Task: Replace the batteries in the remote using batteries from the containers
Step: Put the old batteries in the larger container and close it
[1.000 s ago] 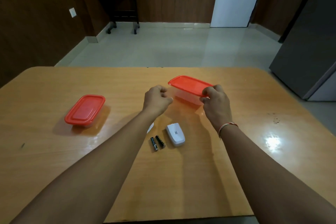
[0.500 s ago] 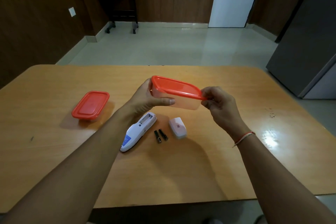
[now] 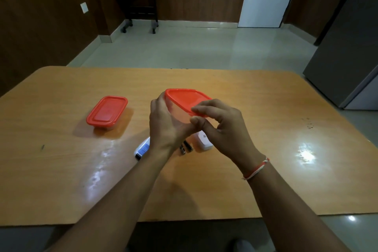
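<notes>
The left hand point(image 3: 163, 127) grips the clear container point(image 3: 180, 111) above the surface point(image 3: 266, 149); the right hand's fingers point(image 3: 201, 106) pinch its red lid point(image 3: 184, 97) corner. Peel upward slowly, holding the container level over the remote point(image 3: 143, 147).

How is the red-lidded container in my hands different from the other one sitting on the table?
The held container is lifted off the table and tilted; the other container rests flat on it. The left hand grips the held one's body and the right hand pinches its lid edge; the other goes untouched, off to the left. Both have red lids on clear rectangular bodies.
</notes>
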